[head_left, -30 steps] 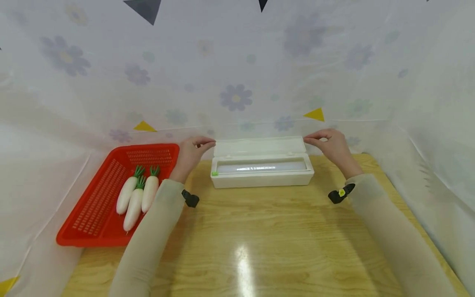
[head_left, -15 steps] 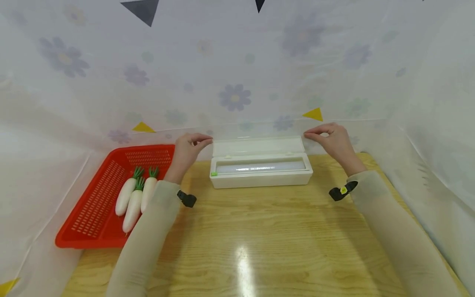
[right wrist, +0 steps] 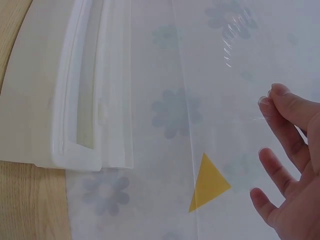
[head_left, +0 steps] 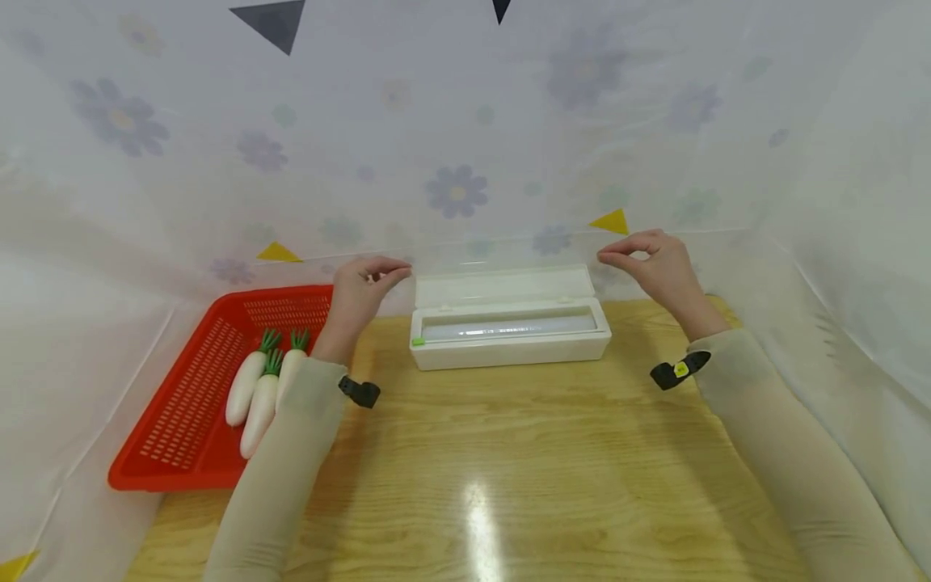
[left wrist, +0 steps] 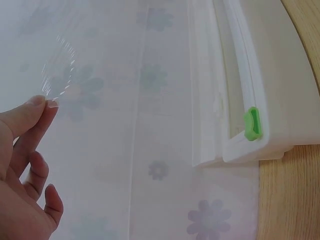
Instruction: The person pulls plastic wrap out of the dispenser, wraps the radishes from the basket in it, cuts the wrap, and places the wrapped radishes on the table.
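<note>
You can read no word, brand or number in any of the three views. The only label in your sight is the small yellow label (head_left: 680, 369) on the black device (head_left: 662, 377) at your right sleeve (head_left: 735, 368), and whatever marks it bears are too small and blurred for you to tell. The front of the white box (head_left: 509, 354) shows you no legible lettering, and the yellow triangle (right wrist: 207, 185) is a plain shape.

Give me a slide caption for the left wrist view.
Left hand pinching glinting clear film, apart from an open white box with a green tab at its corner.
</note>
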Action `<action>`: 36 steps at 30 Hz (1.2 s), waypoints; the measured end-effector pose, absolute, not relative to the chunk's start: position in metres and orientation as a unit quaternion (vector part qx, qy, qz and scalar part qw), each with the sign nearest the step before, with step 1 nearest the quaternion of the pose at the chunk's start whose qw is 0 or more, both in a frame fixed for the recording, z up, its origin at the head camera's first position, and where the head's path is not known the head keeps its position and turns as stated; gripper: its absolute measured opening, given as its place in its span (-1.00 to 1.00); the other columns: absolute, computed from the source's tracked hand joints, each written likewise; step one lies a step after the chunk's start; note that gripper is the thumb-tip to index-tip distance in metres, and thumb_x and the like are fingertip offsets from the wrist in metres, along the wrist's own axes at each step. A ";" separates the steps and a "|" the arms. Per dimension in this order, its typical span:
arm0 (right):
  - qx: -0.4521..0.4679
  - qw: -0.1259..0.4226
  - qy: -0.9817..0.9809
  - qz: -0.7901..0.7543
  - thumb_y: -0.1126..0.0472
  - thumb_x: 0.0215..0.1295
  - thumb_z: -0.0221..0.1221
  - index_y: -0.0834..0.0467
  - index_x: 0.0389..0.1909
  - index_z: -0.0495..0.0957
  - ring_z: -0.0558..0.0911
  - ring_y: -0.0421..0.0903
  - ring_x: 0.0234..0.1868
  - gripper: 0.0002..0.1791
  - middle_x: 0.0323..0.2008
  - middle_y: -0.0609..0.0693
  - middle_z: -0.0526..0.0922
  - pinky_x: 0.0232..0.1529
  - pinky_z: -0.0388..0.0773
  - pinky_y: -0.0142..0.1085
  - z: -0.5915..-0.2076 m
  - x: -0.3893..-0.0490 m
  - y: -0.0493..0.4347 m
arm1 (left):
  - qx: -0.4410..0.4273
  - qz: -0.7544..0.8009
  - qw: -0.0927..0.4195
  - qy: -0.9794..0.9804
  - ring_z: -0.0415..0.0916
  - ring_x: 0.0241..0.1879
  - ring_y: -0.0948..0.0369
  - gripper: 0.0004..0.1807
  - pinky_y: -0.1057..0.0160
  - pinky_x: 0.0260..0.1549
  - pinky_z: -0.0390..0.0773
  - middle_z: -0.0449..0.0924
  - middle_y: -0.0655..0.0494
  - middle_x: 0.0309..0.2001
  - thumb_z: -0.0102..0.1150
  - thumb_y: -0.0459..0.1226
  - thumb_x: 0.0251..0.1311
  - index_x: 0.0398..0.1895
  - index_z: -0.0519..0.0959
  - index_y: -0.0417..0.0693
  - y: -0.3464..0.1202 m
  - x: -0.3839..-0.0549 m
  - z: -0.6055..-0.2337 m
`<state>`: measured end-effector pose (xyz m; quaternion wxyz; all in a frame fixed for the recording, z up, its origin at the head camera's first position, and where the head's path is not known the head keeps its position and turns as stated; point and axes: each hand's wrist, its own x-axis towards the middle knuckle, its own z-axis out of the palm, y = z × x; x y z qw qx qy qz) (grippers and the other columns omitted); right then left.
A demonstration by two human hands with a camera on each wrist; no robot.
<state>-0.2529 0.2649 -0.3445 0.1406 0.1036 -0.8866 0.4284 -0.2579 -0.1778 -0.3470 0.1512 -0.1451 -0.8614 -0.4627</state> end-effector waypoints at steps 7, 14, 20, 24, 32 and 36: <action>0.098 0.143 -0.883 0.437 -0.08 0.41 0.34 0.20 0.00 0.78 0.43 -0.06 0.12 -0.58 0.02 0.08 0.64 0.17 0.34 0.10 -0.337 -0.249 0.264 | -0.148 -0.466 0.158 -0.858 0.41 -0.18 0.13 -0.75 0.11 -0.14 0.39 0.73 -0.02 0.01 0.34 -0.14 0.40 -0.02 0.80 -0.06 -0.178 -0.253 -0.339; 0.092 0.143 -0.881 0.442 -0.08 0.38 0.36 0.18 -0.02 0.78 0.43 -0.11 0.10 -0.59 -0.03 -0.05 0.63 0.19 0.32 0.12 -0.331 -0.246 0.263 | -0.168 -0.480 0.173 -0.844 0.36 -0.29 0.10 -0.78 0.02 0.22 0.28 0.76 -0.07 -0.05 0.35 -0.18 0.39 -0.04 0.81 -0.10 -0.179 -0.249 -0.333; 0.096 0.150 -0.877 0.447 -0.03 0.38 0.38 0.24 -0.04 0.78 0.42 -0.07 0.15 -0.60 -0.08 -0.12 0.64 0.28 0.28 0.18 -0.327 -0.243 0.263 | -0.177 -0.488 0.189 -0.834 0.33 -0.30 0.13 -0.78 0.05 0.10 0.25 0.77 -0.08 -0.12 0.36 -0.20 0.38 -0.07 0.81 -0.12 -0.179 -0.247 -0.329; 0.100 0.154 -0.876 0.446 -0.01 0.39 0.37 0.26 -0.04 0.77 0.43 -0.06 0.15 -0.61 -0.10 -0.18 0.63 0.28 0.29 0.19 -0.324 -0.241 0.263 | -0.183 -0.497 0.193 -0.826 0.32 -0.29 0.13 -0.78 0.08 0.14 0.26 0.76 -0.09 -0.15 0.36 -0.20 0.38 -0.07 0.81 -0.14 -0.178 -0.245 -0.328; 0.100 0.155 -0.878 0.442 -0.02 0.39 0.37 0.22 -0.02 0.77 0.43 -0.11 0.15 -0.61 -0.10 -0.24 0.61 0.25 0.32 0.17 -0.319 -0.236 0.263 | -0.188 -0.508 0.197 -0.817 0.31 -0.27 0.16 -0.80 0.12 -0.17 0.29 0.74 -0.07 -0.20 0.36 -0.21 0.37 -0.08 0.81 -0.12 -0.180 -0.238 -0.325; 0.097 0.154 -0.881 0.437 -0.04 0.37 0.38 0.17 -0.02 0.79 0.43 -0.17 0.13 -0.62 -0.12 -0.33 0.60 0.19 0.33 0.11 -0.317 -0.234 0.264 | -0.202 -0.498 0.215 -0.816 0.32 -0.29 0.17 -0.82 0.17 -0.15 0.28 0.77 -0.03 -0.21 0.37 -0.24 0.37 -0.09 0.82 -0.11 -0.181 -0.236 -0.324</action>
